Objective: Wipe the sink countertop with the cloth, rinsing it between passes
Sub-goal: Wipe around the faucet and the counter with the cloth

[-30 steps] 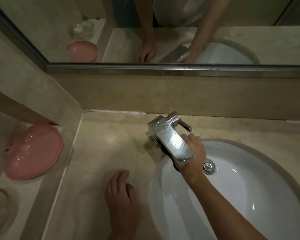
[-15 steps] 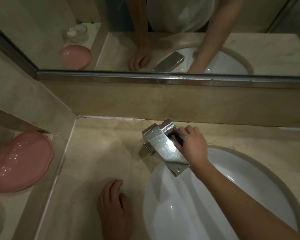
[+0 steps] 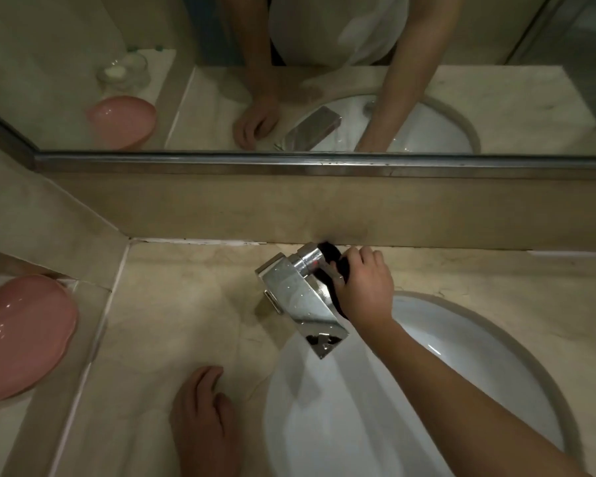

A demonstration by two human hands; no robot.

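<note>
Plainly, head view, cloth: a dark cloth (image 3: 338,266) sits bunched in the right hand (image 3: 363,287), pressed against the right side of the chrome faucet (image 3: 300,301), with a tuft poking out behind the handle near the back wall
right hand fingers: curled round the cloth and gripping it against the faucet body; fingertips mostly hidden under the bundle
left hand (image 3: 203,418): rests on the countertop (image 3: 172,325) just left of the basin, fingers loosely bent and close together, holding nothing
how the cloth likely handles: soft, light and limp, probably damp, so it should wad easily and mould round the faucet's edges; best taken as a gathered handful, as now, not by a corner
faucet: square, shiny, beaded with droplets, so likely slippery under the cloth; no stream shows at the spout
sink (image 3: 461,342): white oval basin set under the counter, smooth and glossy
surface: beige marble-look stone with faint veins, hard and flat; a pale caulk line runs along the back edge
room: a mirror (image 3: 324,80) with a metal lower frame hangs above a low stone backsplash and reflects both arms
side ledge: a pink dish (image 3: 18,335) sits on a lower shelf to the left, well apart from the hands
light: dim, so fine wet patches are hard to judge
</note>
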